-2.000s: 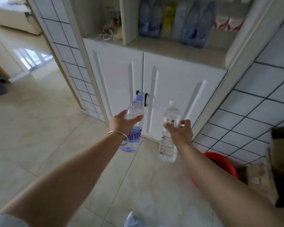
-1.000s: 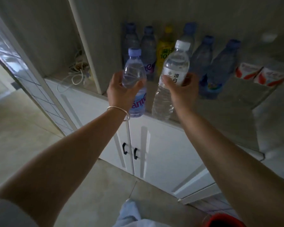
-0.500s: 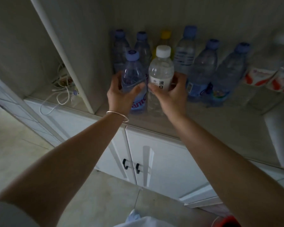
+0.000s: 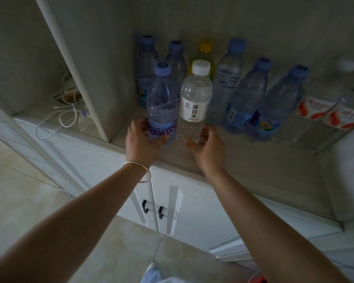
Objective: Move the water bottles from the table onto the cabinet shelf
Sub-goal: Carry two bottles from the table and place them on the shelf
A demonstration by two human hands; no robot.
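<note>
Pale wooden cabinet shelf above white doors is carrying a back row of clear plastic bottles, mostly blue-capped. I am standing two more upright at its front edge: a clear blue-capped bottle with a purple label and, touching it, a clear white-capped bottle with a white label, long axes vertical, caps up. My left hand is gripping the purple label; my right hand is cupping the other's base, fingers loosely curled. Placement is looking nearly complete; release is remaining. I cannot see the table.
</note>
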